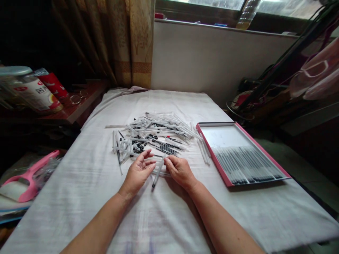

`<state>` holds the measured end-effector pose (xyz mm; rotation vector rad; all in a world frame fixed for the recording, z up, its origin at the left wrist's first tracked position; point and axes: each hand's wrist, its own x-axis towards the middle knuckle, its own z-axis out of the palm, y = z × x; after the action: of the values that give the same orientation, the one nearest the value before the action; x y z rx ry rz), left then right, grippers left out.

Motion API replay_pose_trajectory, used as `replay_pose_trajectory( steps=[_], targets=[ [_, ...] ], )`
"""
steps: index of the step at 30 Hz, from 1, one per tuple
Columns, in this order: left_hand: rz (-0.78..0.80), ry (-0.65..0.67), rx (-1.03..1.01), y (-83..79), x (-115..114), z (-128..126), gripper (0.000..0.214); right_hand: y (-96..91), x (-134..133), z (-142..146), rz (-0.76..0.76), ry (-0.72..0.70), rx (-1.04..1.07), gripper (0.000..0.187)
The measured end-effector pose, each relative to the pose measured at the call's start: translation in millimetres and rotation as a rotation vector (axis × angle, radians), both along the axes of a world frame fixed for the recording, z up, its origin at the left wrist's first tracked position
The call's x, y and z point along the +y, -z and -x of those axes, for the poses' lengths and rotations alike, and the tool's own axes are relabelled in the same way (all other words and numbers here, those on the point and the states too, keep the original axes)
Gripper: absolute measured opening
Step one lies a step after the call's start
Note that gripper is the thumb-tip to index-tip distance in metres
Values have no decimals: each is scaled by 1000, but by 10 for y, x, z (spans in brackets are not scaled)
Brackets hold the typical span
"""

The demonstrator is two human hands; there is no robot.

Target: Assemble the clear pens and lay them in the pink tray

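Observation:
A heap of clear pen barrels, dark refills and small black caps (155, 135) lies on the white cloth-covered table (148, 211). My right hand (180, 170) pinches the upper end of a clear pen (158, 173) that slants down toward me, tip near the cloth. My left hand (138, 171) rests just left of the pen with its fingers stretched out toward the pile, touching loose parts at the pile's near edge. To the right lies a shallow pink-rimmed tray (212, 155) holding a row of several finished pens (246, 164).
On a dark wooden shelf at the left stand a plastic jar (31, 90) and a red packet (53, 83), with eyeglasses beside them. A pink tool (31, 176) lies lower left. Curtains hang behind; cluttered furniture and cables stand at the right.

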<state>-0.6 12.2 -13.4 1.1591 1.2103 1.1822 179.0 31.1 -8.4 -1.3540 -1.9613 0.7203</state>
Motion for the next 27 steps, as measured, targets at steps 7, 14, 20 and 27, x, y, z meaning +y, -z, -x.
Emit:
replay_pose_trajectory(
  steps=[7, 14, 20, 27],
  targets=[
    [-447, 59, 841, -114, -166, -122, 36, 29, 63, -77, -46, 98, 16, 38],
    [-451, 96, 1039, -167, -163, -166, 12, 40, 63, -63, -38, 95, -15, 38],
    [-420, 10, 1001, -137, -117, -261, 8, 39, 47, -35, -87, 36, -93, 36],
    [-378, -199, 565, -144, 64, 200, 17, -18, 129, -112, -65, 50, -41, 36]
  ],
)
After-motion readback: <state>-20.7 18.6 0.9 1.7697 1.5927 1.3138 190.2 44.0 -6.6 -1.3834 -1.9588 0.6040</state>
